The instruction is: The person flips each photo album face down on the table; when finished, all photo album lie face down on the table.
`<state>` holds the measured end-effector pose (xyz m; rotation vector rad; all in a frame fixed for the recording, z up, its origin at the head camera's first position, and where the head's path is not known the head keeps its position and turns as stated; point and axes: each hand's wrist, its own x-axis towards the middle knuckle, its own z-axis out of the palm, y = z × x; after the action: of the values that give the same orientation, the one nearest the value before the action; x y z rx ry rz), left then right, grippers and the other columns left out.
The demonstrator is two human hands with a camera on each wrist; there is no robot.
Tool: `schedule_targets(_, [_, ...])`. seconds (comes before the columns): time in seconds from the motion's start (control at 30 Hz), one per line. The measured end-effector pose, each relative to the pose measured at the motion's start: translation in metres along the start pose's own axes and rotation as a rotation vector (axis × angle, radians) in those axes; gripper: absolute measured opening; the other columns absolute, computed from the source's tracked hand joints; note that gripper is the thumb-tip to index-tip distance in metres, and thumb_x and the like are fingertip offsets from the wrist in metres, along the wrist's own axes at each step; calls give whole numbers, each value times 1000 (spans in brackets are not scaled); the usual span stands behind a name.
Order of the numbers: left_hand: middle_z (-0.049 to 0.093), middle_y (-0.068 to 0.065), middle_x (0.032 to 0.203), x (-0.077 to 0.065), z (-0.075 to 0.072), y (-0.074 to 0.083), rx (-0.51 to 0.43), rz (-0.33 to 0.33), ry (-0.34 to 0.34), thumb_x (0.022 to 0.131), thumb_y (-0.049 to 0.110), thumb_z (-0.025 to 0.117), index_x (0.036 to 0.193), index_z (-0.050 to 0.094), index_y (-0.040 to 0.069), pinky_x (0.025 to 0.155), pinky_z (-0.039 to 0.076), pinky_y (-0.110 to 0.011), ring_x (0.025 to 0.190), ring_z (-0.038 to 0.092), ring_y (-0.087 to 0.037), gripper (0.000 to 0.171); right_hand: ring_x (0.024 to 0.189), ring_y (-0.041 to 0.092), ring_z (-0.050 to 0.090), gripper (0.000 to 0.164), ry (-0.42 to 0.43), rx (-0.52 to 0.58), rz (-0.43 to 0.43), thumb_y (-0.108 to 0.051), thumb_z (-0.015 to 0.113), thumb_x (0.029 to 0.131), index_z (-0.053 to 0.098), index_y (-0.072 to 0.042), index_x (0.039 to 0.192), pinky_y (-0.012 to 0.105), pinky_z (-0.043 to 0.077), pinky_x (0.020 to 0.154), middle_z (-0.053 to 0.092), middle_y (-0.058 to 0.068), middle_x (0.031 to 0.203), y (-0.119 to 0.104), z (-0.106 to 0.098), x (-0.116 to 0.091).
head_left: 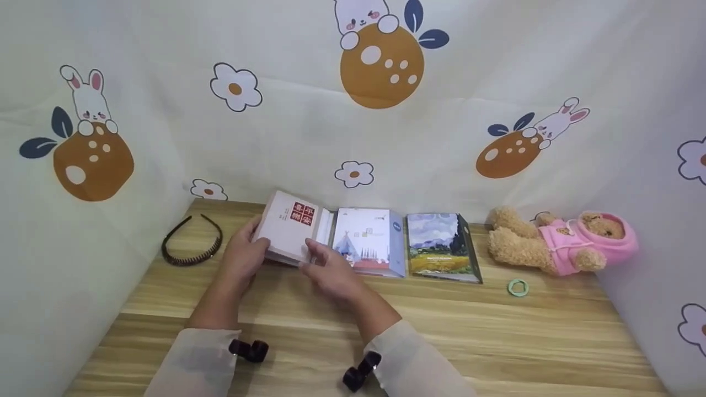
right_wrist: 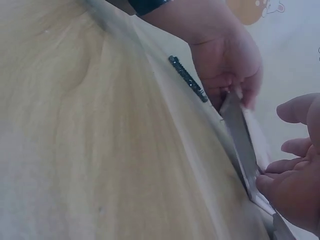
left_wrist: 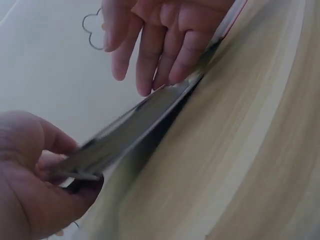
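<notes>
Cream book [head_left: 284, 226] held at a tilt, handling under way

Your left hand [head_left: 245, 256] pinches the book's left edge, thumb on the cover and fingers beneath. Your right hand [head_left: 330, 271] has its fingers loosely extended at the lower right corner, touching more than gripping. Between them the book sits cover up, at the left end of the row; whether its underside meets the surface [head_left: 469, 331], you cannot tell from here.

By the look of it, you are partway: the blue-and-white tent-print book [head_left: 364, 237] just beside it and the landscape-painting book [head_left: 438, 248] rest face-up, neatly spaced, while yours has yet to be laid level or let go.

Farther out on the wood-grain surface, you have a dark toothed headband [head_left: 205, 257] to the left, and a green ring [head_left: 510, 288] near a pink-hooded teddy bear [head_left: 562, 256] to the right. Pale fabric [head_left: 287, 138] printed with rabbits, oranges and flowers encloses your workspace.
</notes>
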<state>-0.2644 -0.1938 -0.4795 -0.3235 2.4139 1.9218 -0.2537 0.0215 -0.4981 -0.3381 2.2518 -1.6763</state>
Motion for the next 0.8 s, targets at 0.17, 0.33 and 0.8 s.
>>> schedule_targets(0.17, [20,1,181,-16,13,21,-115,90,-44,108,17,53,168,33,35,126,45,-43,161,38,-31,66,163,24,35,67,-2,50,-22,-33,67,104,43,-19,165,45,29,135,41,0,173,-8,-7,-1])
schedule_targets(0.33, [24,5,180,-26,23,32,-24,209,-69,110,34,56,162,47,36,128,40,-53,161,37,-32,53,161,21,39,66,-9,137,-52,-40,63,107,42,-22,166,45,33,134,44,-1,171,-13,-17,-1])
schedule_targets(0.8, [28,-14,177,-21,40,22,-37,275,-176,109,24,62,168,33,10,128,40,-54,160,37,-38,67,155,42,43,73,65,296,-9,-55,66,102,34,-43,167,68,54,109,43,5,169,-12,-26,2])
